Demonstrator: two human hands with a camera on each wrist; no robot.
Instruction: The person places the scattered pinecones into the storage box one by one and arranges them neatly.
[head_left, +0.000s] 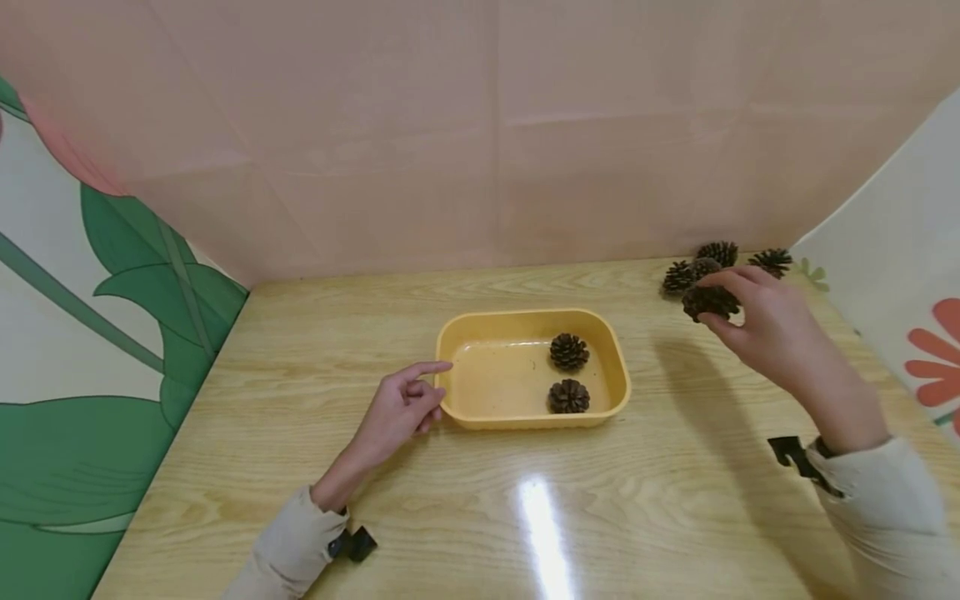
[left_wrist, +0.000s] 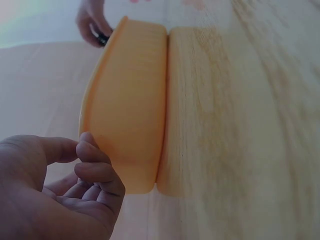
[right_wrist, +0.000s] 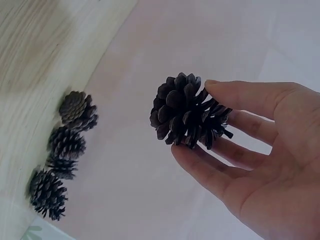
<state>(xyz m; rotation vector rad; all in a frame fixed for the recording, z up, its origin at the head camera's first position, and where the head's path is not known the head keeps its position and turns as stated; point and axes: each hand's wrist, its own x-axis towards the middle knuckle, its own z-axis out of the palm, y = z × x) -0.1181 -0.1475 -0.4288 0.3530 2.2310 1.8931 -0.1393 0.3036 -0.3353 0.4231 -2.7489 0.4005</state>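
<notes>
A yellow plastic tray (head_left: pixel 525 422) stands on the table, with two brown pine cones in its right part, one pine cone (head_left: pixel 568 352) behind the other (head_left: pixel 569 397). My left hand (head_left: pixel 401 407) grips the tray's left end at the rim, index finger over the edge and the other fingers curled. In the left wrist view that hand (left_wrist: pixel 75 185) is against the tray's outer wall (left_wrist: pixel 130 100). Off to the right, my right hand (head_left: pixel 776 329) holds a pine cone (right_wrist: pixel 182 112) in the air between thumb and fingers.
At the table's far right corner lies a group of several pine cones (right_wrist: pixel 66 142), beneath and beyond the right hand. A pinkish covering (head_left: pixel 450 167) rises behind the wooden table (head_left: pixel 337 333). Patterned panels (head_left: pixel 885 283) flank both sides.
</notes>
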